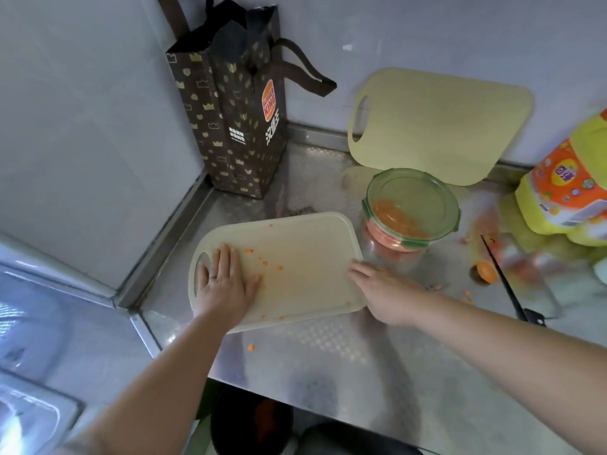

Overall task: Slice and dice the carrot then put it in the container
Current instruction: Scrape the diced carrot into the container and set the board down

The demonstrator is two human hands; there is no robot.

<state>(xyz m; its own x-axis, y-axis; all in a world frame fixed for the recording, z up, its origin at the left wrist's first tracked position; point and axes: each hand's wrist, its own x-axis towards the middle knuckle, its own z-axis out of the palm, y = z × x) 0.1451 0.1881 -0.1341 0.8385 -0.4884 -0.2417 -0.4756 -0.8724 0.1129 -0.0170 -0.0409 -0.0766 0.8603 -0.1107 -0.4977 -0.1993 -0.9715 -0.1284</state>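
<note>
A cream cutting board (305,257) lies on the steel counter with a few small orange carrot bits (264,262) scattered on it. My left hand (223,280) rests flat on its left part, fingers straight, beside the handle hole. My right hand (381,290) touches the board's right edge with fingers extended. Just behind that edge stands a glass container (407,218) with a green lid on top and diced carrot inside. A carrot end piece (486,270) and a black-handled knife (509,284) lie on the counter to the right.
A dark paper bag (236,119) stands in the back corner. A second cream board (440,126) leans on the wall. A yellow-orange package (565,192) sits at right. Loose carrot bits (251,347) dot the counter. A dark bin (253,421) is below the counter edge.
</note>
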